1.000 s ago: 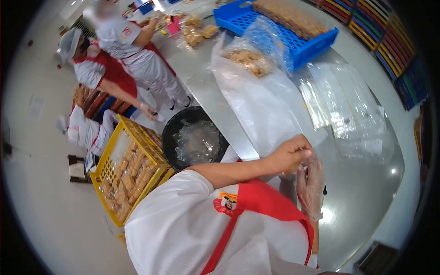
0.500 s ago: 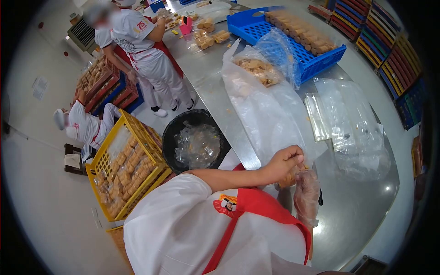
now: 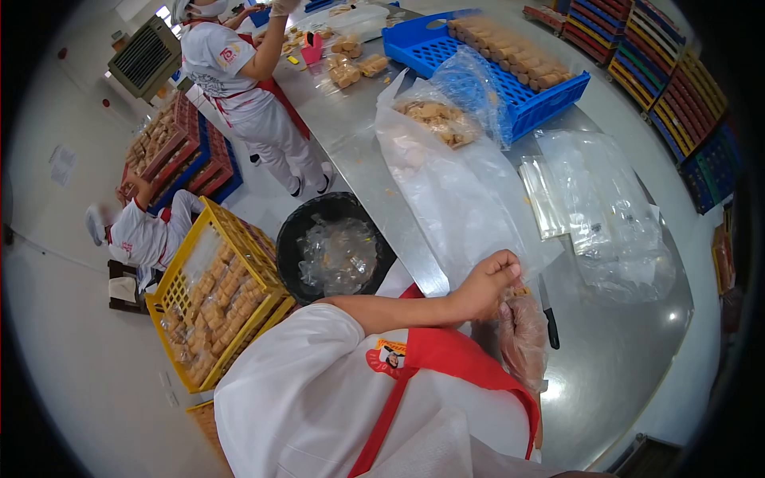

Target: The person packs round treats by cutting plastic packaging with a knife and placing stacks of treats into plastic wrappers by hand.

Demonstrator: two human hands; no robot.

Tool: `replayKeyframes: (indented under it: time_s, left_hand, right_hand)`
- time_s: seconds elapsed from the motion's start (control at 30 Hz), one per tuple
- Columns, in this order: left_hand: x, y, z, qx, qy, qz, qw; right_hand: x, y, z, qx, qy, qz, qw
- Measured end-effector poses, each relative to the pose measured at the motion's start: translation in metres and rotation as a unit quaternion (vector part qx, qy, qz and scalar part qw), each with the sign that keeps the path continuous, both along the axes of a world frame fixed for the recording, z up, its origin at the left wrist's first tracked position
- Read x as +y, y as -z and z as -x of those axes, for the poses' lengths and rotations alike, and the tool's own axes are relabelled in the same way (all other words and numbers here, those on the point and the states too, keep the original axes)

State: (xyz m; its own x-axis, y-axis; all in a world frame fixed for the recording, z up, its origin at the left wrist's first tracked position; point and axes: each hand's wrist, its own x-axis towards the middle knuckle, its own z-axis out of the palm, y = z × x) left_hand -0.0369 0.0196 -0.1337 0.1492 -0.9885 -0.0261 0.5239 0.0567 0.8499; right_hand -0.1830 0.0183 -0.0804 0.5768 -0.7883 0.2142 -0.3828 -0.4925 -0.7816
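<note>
Seen at the fingertips of the bare left hand [image 3: 484,291], with thumb and bent fingers together, and just above the gloved right hand [image 3: 523,341]: a small golden-brown item [image 3: 519,292], mostly hidden. Cannot tell how far closed in the glove. Beside both, on the counter [image 3: 625,342], a black-handled knife [image 3: 551,327].

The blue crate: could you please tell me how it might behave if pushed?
The blue crate should be stiff, given its straight, rigid-looking walls. It may feel heavier along the far side, where the rolls are bunched. The clear bag over its near edge looks floppy and could drag along.
</note>
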Motion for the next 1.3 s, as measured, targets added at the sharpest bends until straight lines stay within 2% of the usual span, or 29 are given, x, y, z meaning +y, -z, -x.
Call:
replayKeyframes:
  time_s: [0.1,0.2,0.33,0.5,0.63,0.83,0.93,1.03,1.1,1.2,1.23,1.27,1.3]
  left_hand:
    - [-0.003,0.005,-0.001,0.047,-0.017,-0.003,0.999]
    - [-0.003,0.002,-0.002,0.062,-0.008,-0.002,0.998]
    - [-0.004,0.003,-0.003,0.081,-0.034,-0.024,0.996]
    - [-0.006,0.003,-0.004,0.173,-0.046,-0.047,0.983]
    - [-0.007,0.004,-0.003,0.210,-0.030,-0.043,0.976]
    - [0.002,-0.011,0.010,0.005,0.013,0.001,1.000]
    - [0.009,-0.021,0.006,0.010,0.100,-0.036,0.994]
    - [0.010,-0.019,0.006,-0.077,0.077,0.052,0.993]
    - [0.009,-0.021,-0.001,-0.061,0.112,0.064,0.990]
    - [0.008,-0.025,-0.006,-0.054,0.144,0.075,0.985]
    - [0.008,-0.027,-0.006,-0.054,0.155,0.077,0.983]
    - [0.008,-0.028,-0.005,-0.157,0.134,0.125,0.971]
    - [0.009,-0.029,-0.004,-0.163,0.140,0.125,0.969]
  right_hand:
    - [0.002,0.005,0.001,-0.019,-0.010,-0.036,0.999]
    - [-0.001,0.004,-0.005,-0.029,-0.039,0.031,0.998]
    - [-0.003,0.012,-0.004,-0.022,-0.016,0.051,0.998]
    - [-0.005,0.019,0.003,-0.006,-0.010,0.055,0.998]
    - [-0.003,0.011,0.006,-0.027,-0.006,0.001,1.000]
    - [0.004,-0.010,-0.002,0.022,0.048,-0.025,0.998]
    - [0.001,-0.012,-0.005,-0.008,0.058,-0.065,0.996]
    - [0.000,-0.004,-0.005,-0.042,0.055,-0.049,0.996]
    - [-0.001,0.003,-0.003,-0.046,0.070,-0.033,0.996]
    - [-0.001,-0.021,0.001,0.024,0.057,-0.040,0.997]
    - [0.000,-0.022,0.000,0.005,0.064,-0.021,0.998]
    - [0.002,-0.021,-0.002,-0.011,0.073,-0.001,0.997]
    - [0.001,-0.017,0.000,-0.025,0.082,0.019,0.996]
